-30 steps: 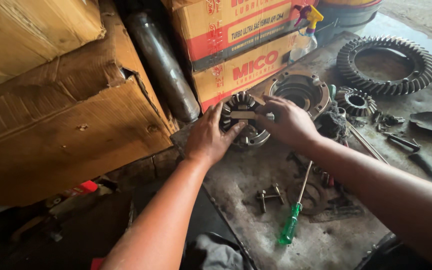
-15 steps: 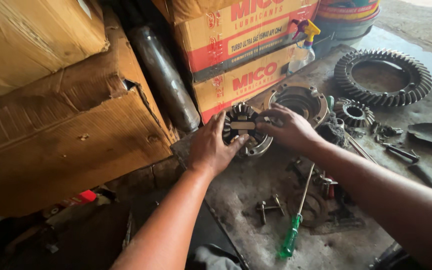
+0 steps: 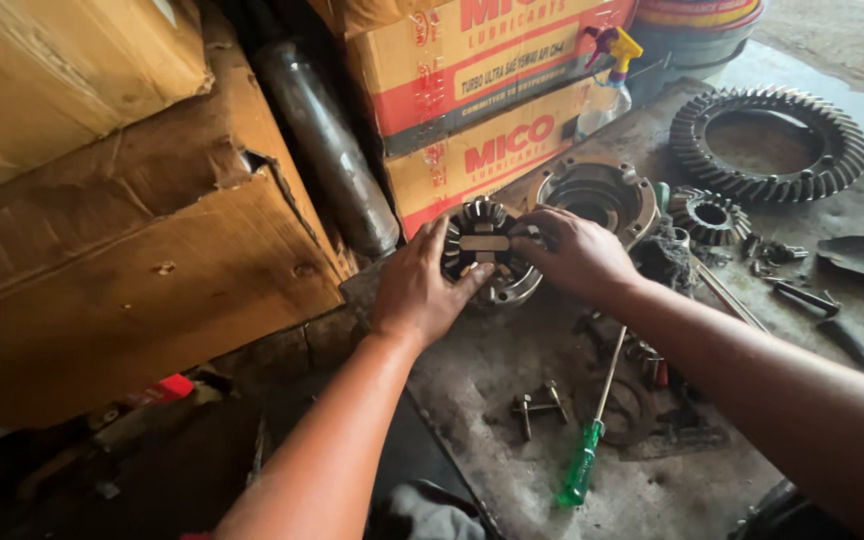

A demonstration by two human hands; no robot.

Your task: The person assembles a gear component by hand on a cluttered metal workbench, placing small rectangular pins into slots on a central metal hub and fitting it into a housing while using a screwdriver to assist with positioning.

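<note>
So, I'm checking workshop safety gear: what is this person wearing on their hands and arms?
Nothing that shows. The left hand and right hand are bare, without gloves, rings or a watch. Both forearms are uncovered up to the picture's edge, with no sleeve in view.

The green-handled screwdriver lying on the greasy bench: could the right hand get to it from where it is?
Probably yes. The green-handled screwdriver lies uncovered just below the right hand, which rests on the round toothed metal gear assembly; nothing blocks the way.

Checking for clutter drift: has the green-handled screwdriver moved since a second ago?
No. The green-handled screwdriver lies in the same spot beside the small bolts, tip toward the hands as before.
</note>
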